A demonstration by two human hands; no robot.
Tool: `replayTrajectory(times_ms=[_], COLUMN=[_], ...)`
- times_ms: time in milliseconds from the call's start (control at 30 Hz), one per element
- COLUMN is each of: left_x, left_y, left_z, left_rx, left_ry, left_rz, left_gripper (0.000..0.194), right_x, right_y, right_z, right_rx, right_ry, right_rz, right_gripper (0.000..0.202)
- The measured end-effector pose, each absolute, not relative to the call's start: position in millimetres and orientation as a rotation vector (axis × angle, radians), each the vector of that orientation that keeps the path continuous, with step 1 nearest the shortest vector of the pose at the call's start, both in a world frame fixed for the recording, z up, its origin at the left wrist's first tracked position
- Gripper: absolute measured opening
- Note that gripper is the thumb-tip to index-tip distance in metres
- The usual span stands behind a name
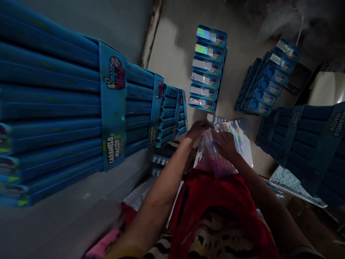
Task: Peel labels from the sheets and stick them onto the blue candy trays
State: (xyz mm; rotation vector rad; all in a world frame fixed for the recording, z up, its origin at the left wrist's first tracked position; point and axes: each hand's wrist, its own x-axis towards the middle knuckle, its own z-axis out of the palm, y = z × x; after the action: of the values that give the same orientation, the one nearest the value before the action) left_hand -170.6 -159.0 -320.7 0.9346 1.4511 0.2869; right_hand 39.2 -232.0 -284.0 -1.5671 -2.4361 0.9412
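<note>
A shiny holographic sheet [239, 140] lies at the near edge of the table, just above the red apron [215, 194]. My left hand [198, 130] is at the sheet's upper left corner, its fingers bent; what they hold is too dark to make out. My right hand [225, 144] rests on the sheet with curled fingers, close to the left one. Beyond the hands stands a row of blue boxes [207, 68], several with shiny strips on their ends.
Large stacks of blue packages [113, 108] fill the left side. Another row of blue boxes [266, 84] stands back right, with more blue packages [296, 133] in front. A tray of small pale blue pieces [295, 185] sits at lower right.
</note>
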Motion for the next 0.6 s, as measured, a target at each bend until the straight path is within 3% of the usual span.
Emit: replayTrajectory(times_ms=[267,600], left_x=[-164.2,-163.9], left_y=[-155.6,-150.0], left_z=[-313.2,-310.2], left_rx=[1.059,1.118], left_ry=[1.474,1.464], left_rz=[0.24,0.107], left_gripper=[0.023,0.023], right_x=[23.2,19.5], right_y=[-206.5,-210.6], right_z=[-287.0,-287.5], right_rx=[-1.724,-1.719], right_ry=[-2.41,-2.506], right_rz=[0.754,0.817], right_gripper=[0.049,0.05])
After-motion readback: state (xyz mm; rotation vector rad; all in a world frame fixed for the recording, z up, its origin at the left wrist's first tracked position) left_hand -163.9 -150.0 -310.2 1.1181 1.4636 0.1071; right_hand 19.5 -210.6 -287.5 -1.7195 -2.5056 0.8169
